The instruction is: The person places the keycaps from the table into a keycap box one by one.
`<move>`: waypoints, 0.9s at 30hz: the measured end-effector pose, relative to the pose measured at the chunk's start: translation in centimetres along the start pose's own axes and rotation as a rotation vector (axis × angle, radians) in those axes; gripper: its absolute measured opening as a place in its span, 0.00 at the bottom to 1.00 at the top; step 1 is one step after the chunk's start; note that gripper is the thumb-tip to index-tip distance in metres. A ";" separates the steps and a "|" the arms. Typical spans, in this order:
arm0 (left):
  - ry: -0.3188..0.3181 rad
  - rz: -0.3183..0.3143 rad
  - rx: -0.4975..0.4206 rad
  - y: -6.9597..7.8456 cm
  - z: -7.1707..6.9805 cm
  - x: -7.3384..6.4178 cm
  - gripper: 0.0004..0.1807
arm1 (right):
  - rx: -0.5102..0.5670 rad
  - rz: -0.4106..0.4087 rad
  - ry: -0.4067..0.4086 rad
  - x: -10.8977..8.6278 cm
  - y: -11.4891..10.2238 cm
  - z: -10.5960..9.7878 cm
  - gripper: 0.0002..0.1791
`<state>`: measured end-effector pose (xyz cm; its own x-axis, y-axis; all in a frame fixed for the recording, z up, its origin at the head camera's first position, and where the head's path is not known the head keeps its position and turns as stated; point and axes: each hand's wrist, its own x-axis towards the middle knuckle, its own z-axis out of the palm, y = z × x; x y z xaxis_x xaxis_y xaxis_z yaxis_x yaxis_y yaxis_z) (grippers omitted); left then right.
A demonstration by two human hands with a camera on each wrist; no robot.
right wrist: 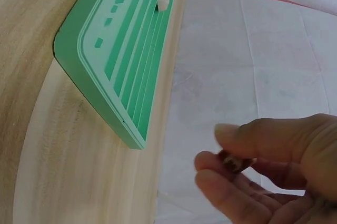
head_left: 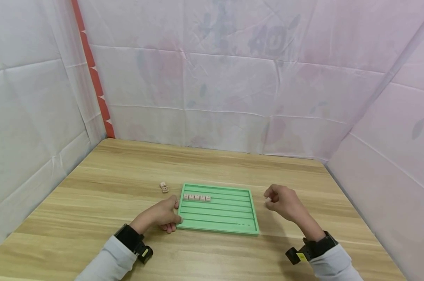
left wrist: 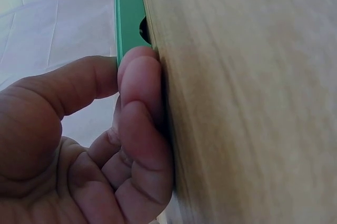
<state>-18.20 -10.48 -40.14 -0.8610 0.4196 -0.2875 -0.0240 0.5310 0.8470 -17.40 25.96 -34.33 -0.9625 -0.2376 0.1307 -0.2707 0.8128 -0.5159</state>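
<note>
A green ridged tray (head_left: 215, 216) lies flat on the table, with a short row of small whitish tiles (head_left: 197, 198) in one of its upper grooves, at the left end. My left hand (head_left: 162, 214) grips the tray's left edge near the front corner; the left wrist view shows the thumb on the rim and curled fingers (left wrist: 142, 129) against the side. To the right of the tray and apart from it, my right hand (head_left: 285, 203) pinches a small tile (right wrist: 235, 162) between thumb and fingertips. A brown face of it shows in the right wrist view; the fingers partly cover it.
Two loose tiles, a whitish one (head_left: 162, 184) and one with a brown-marked face (head_left: 165, 189), lie left of the tray's far corner. The wooden table (head_left: 212, 257) meets hanging pale sheets (head_left: 229, 89) at the back and sides.
</note>
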 end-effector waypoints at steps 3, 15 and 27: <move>0.001 0.005 0.003 0.0 0.0 0.0 0.16 | 0.028 0.019 0.040 0.1 -0.1 0.1 0.10; 0.002 -0.003 0.004 0.2 0.0 0.1 0.16 | 0.089 0.062 0.058 -0.1 0.1 0.6 0.15; 0.009 -0.018 0.004 0.4 0.0 0.0 0.16 | 0.077 0.069 0.058 0.1 0.3 0.9 0.11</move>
<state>-18.23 -10.28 -39.79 -0.8650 0.4032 -0.2988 -0.0377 0.5416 0.8398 -17.59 25.69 -35.23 -0.9788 -0.1495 0.1400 -0.2037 0.7825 -0.5884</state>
